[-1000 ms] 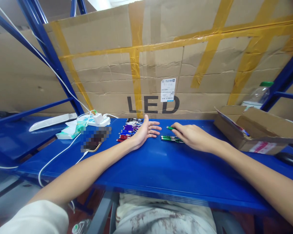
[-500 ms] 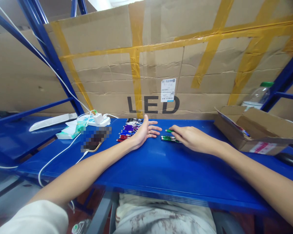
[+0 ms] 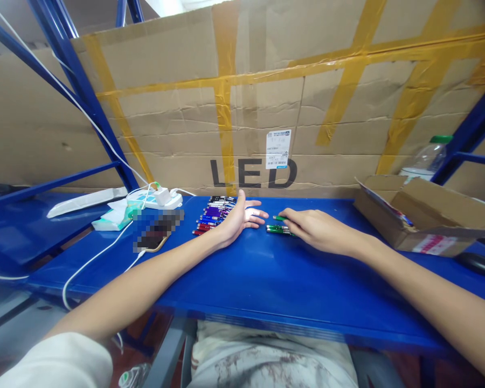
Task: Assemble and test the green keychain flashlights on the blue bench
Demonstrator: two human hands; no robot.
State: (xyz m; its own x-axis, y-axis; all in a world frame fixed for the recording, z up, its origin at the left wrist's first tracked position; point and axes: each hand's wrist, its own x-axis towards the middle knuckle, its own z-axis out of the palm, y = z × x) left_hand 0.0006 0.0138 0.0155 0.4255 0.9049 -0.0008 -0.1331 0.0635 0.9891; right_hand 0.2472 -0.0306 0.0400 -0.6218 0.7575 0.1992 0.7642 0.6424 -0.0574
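My left hand point(image 3: 240, 218) lies palm up on the blue table point(image 3: 267, 280), fingers stretched out and apart, with a bright spot of light on the fingers. Just left of it sits a row of small coloured pen-like torches point(image 3: 212, 215). My right hand point(image 3: 311, 229) rests palm down to the right, its fingers closed on a green torch point(image 3: 281, 218) pointed at my left hand. Under its fingertips lie other green torches point(image 3: 277, 229) on the table.
A taped cardboard wall marked LED point(image 3: 253, 173) backs the table. At the left are a white power strip point(image 3: 156, 199), a tissue pack point(image 3: 113, 218) and a blurred phone point(image 3: 156, 231) on a cable. An open cardboard box point(image 3: 420, 213) and a plastic bottle point(image 3: 426, 157) stand at the right.
My right hand has slid a little to the left towards my left hand with the green torch. A bright spot has appeared on my left fingers.
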